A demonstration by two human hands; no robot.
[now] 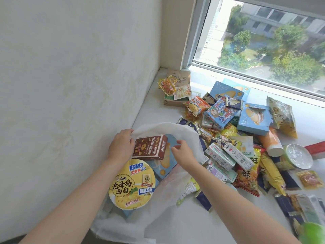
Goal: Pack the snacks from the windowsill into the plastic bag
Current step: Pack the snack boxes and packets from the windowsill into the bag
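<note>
White plastic bag (168, 128) lies on windowsill (228, 217), mouth held apart. Left hand (121, 145) pinches the bag's left rim; right hand (182, 152) grips its right rim. Inside the bag: brown biscuit box (149, 147), yellow noodle bowl (131, 185), blue box (165, 166). Right of the bag: heap of loose snacks, two milk cartons (228, 155) on top.

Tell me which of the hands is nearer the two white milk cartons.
Right. The right hand is just left of the milk cartons; the left hand grips the bag's far edge.
</note>
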